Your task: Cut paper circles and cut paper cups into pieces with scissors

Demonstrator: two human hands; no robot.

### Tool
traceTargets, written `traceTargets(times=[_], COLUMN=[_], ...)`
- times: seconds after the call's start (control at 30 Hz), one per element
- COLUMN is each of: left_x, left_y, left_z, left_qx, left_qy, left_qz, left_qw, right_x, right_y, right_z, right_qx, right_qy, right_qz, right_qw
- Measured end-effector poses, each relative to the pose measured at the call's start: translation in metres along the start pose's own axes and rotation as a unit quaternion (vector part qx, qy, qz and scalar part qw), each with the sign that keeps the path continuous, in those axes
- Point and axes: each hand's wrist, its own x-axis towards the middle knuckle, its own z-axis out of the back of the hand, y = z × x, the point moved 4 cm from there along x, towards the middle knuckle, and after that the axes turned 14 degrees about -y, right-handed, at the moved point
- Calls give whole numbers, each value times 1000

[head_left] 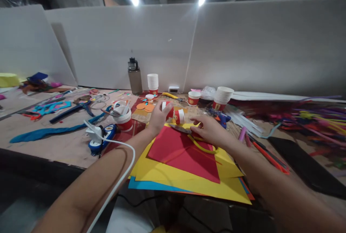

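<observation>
- Left hand (159,118) pinches a red-and-white paper cup (178,116) over the red sheet (183,157); were the scissors (179,129) to slip, their tip could nick those fingers.
- That white cable (133,157) crossing the left forearm (106,171) might snag.
- Right hand (207,128) is at the scissors; gripping or merely touching, I can't tell.
- Fingers hide whether the cup is one piece or two.
</observation>
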Motion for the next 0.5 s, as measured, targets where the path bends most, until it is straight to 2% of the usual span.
traceTargets(times=[0.1,0.23,0.3,0.37,0.43,0.47,0.5], left_x=[-7,-13,-14,-15,-15,-15,-15], left_y=[-5,-10,-12,-15,-16,-17,-17], left_z=[-4,-7,-8,-8,-7,-7,-8], left_qx=[-1,-22,-39,-52,-68,-76,-83], left_qy=[42,68,69,61,53,52,54], left_qz=[0,23,40,55,73,81,88], left_qw=[999,997,996,995,994,992,991], right_x=[12,26,37,50,59,62,63], right_y=[6,17,22,25,25,25,26], right_z=[3,25,35,36,27,17,5], right_qx=[2,-15,-12,-7,5,21,60], right_qy=[80,156,127,46,-36,-50,-29], right_qz=[37,96,85,42,-3,-22,-27], right_qw=[996,983,988,998,999,998,997])
